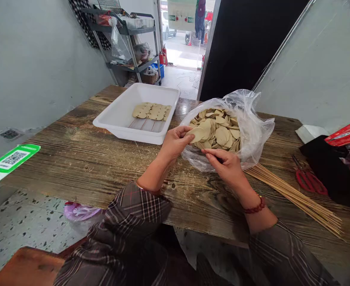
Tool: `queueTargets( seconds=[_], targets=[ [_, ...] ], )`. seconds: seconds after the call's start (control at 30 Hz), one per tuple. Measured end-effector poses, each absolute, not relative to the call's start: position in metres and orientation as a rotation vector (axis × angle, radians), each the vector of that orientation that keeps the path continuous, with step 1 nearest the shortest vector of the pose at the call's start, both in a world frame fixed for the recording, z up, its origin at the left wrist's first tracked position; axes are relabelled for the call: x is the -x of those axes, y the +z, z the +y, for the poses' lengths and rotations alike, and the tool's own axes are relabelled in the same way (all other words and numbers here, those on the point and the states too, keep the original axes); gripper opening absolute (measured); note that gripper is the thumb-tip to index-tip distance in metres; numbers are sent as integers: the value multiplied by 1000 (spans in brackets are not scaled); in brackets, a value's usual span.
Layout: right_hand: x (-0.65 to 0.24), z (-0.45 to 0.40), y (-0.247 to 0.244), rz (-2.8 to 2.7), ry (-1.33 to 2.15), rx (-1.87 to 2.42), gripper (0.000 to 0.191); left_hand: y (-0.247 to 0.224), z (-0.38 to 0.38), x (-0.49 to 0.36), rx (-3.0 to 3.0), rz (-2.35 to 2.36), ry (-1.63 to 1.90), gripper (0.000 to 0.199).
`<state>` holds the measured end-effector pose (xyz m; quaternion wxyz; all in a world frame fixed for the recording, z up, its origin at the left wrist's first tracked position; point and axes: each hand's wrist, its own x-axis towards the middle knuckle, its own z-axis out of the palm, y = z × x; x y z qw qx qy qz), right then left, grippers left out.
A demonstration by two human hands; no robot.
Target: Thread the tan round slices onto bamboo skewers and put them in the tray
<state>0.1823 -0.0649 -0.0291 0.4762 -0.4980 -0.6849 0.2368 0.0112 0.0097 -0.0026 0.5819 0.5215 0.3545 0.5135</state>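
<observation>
My left hand (173,143) pinches a thin, pale beige round slice (195,135) between thumb and fingers. Close beside it, my right hand (226,165) is closed in a pinch at the bag's near edge; what sits between its fingertips is too small to make out. Both hands are over a clear plastic bag (254,129), rolled open and full of similar loose slices (222,136). To the left stands a white plastic tray (127,133), where flat slices threaded on thin sticks (152,111) lie at the far right side. A bundle of bamboo skewers (297,200) rests right of my right hand.
On the wooden table (103,167), red-handled scissors (310,182) and a black holder (331,163) with red-wrapped sticks lie at right. A green QR code card (12,159) is at the left edge. Beyond stand a grey shelf cart (142,29) and a doorway.
</observation>
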Motion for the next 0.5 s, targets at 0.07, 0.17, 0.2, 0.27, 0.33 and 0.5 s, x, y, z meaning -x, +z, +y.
queueTargets(
  seconds=[0.07, 0.17, 0.2, 0.27, 0.33, 0.5],
  targets=[
    [-183, -64, -30, -1679, 572, 1216, 23, -4, 10, -11, -1231, 833, 1199, 22],
    [-183, -63, -31, -1693, 558, 1215, 23, -5, 11, -11, -1255, 840, 1194, 24],
    [-183, -63, -31, -1701, 552, 1218, 23, -5, 12, -11, -1265, 840, 1192, 23],
    [-183, -63, -32, -1714, 540, 1228, 24, -6, 12, -12, -1286, 839, 1191, 22],
    [-184, -63, -32, -1723, 534, 1236, 24, -7, 13, -12, -1316, 846, 1195, 21],
    [-184, -62, -33, -1737, 527, 1259, 25, -9, 14, -11, -1449, 887, 1210, 18]
  ],
)
